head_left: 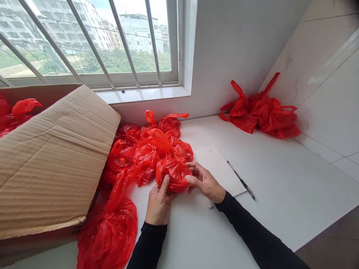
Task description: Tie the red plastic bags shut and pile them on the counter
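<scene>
A small red plastic bag, bunched up around something I cannot make out, is held between my two hands. My left hand grips it from below, thumb over its near left side. From the right, my right hand pinches its edge between thumb and fingers. Right behind it lies a heap of tied red plastic bags, some touching the one I hold. A larger red bag with a knotted top rests on the table left of my left forearm.
An open cardboard box with red bags inside stands at the left. A paper pad and a pen lie right of my hands. More red bags sit in the far right corner, beyond the barred window.
</scene>
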The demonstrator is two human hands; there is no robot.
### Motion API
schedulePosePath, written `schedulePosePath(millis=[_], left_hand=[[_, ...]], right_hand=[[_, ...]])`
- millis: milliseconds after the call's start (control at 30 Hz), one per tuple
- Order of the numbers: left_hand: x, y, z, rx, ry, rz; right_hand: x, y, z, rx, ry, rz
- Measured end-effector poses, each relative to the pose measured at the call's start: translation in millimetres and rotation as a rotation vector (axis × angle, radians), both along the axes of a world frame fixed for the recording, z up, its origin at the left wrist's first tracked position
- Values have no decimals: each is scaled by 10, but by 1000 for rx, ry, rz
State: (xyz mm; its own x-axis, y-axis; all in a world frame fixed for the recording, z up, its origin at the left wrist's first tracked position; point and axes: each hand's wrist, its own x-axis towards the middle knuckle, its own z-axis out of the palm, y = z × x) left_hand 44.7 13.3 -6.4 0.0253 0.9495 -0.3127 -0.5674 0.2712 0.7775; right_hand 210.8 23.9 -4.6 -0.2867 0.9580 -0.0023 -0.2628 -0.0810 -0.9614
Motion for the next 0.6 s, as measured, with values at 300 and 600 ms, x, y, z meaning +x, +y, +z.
schedulePosePath(millis=[300, 600], left_hand=[[39, -69, 110, 90, -30, -84], [39, -70, 92, 61, -102, -80]], right_hand=[[-6, -7, -63, 93, -68, -7], [-31, -12, -46, 9, -62, -2]])
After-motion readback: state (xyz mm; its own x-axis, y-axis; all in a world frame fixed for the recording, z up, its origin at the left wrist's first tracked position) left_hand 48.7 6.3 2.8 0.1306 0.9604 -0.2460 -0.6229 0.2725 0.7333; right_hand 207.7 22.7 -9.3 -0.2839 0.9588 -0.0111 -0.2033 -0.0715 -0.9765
